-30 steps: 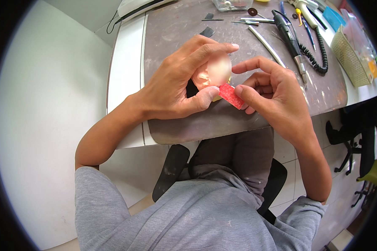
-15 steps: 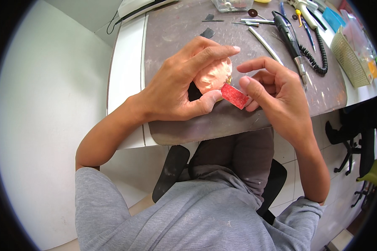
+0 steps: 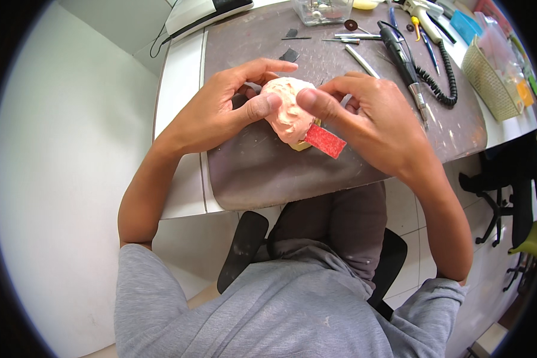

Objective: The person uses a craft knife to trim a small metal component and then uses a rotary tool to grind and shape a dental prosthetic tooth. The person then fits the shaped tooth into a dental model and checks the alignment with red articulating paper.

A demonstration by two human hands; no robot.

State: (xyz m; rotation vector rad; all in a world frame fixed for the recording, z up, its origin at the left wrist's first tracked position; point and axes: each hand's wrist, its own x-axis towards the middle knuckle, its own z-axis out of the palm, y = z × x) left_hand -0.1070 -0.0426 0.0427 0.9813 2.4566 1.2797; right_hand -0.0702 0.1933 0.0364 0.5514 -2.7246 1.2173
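A pale pink plaster dental cast [image 3: 288,114] is held over the bench, brightly lit, with a yellowish part showing at its lower edge. My left hand [image 3: 232,101] grips its left side, thumb on the near face and fingers curved behind. On the right side, my right hand [image 3: 370,113] presses its thumb against the cast; its other fingers bend behind and are partly hidden. A red speckled strip [image 3: 325,141], like articulating paper, juts from the cast's lower right below my right thumb. Neither hand holds the strip's free end.
A black handpiece [image 3: 400,51] with a coiled cord lies to the right, near a white stick [image 3: 362,61] and several thin metal tools. Farther back are a clear plastic box [image 3: 322,13] and a cream basket [image 3: 489,80]. Small dark scraps [image 3: 290,55] lie beyond my left hand.
My right hand has let go of the red strip and moved its thumb onto the cast. My left hand has shifted left, its thumb now higher on the cast. The strip stays put in the cast.
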